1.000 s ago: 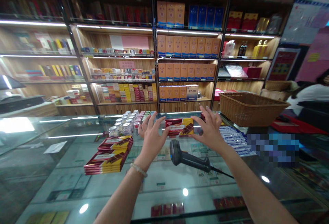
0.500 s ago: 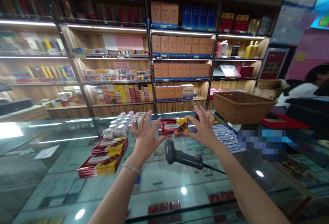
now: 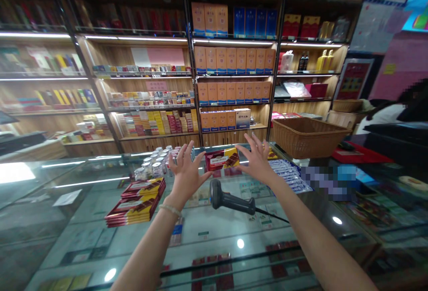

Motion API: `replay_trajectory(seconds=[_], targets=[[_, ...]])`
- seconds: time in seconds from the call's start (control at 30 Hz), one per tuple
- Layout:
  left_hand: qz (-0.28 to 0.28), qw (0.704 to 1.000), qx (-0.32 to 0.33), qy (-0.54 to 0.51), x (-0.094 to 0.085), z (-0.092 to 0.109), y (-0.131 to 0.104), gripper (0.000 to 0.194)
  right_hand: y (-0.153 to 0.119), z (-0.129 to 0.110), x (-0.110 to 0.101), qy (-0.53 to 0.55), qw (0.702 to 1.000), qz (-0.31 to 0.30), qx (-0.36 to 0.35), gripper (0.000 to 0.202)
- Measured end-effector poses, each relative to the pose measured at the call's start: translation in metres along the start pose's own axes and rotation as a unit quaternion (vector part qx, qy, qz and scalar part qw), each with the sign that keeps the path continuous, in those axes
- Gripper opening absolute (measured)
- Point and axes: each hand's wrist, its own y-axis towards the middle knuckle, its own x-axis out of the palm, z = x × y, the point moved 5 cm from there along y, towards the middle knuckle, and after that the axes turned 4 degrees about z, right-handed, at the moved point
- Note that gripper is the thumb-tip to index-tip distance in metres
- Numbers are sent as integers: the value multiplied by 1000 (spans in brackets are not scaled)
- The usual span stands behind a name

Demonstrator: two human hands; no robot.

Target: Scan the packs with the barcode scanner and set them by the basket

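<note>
A red and yellow chocolate packet [image 3: 219,162], its printed face towards me, is held between my two hands above the glass counter. My left hand [image 3: 187,173] has thumb and index fingertip at the packet's left edge, the other fingers spread. At the right edge, the thumb and index fingertip of my right hand [image 3: 259,161] grip it likewise. Just below the packet a black barcode scanner [image 3: 230,200] lies on the glass, its cable running right. To the left of my left hand, similar packets [image 3: 137,204] lie in two overlapping stacks.
Small lidded jars [image 3: 157,161] stand behind my left hand. Blue and white sachets [image 3: 290,176] lie to the right, near a wicker basket [image 3: 309,137]. Goods sit inside the glass counter [image 3: 130,255]. Shelves of boxes [image 3: 236,59] line the back; a person [image 3: 384,112] is at far right.
The view has swung slightly right. The packet now tilts a little, its right end higher, and both hands keep their places at its edges. The scanner and stacks stay put.
</note>
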Motion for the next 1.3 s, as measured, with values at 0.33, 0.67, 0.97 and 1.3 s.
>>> replay_trajectory(seconds=[0.33, 0.67, 0.97, 1.3], targets=[[-2, 999, 28, -45, -5, 48, 43, 51, 6, 48, -36, -26, 998, 46, 45, 45], [-35, 994, 51, -90, 38, 122, 63, 47, -25, 121, -65, -69, 993, 33, 93, 33], [-94, 989, 50, -106, 84, 159, 76, 47, -45, 165, -54, -83, 990, 31, 108, 23], [-165, 982, -11, -92, 147, 169, 103, 51, -28, 198, -8, -113, 987, 5, 116, 26]])
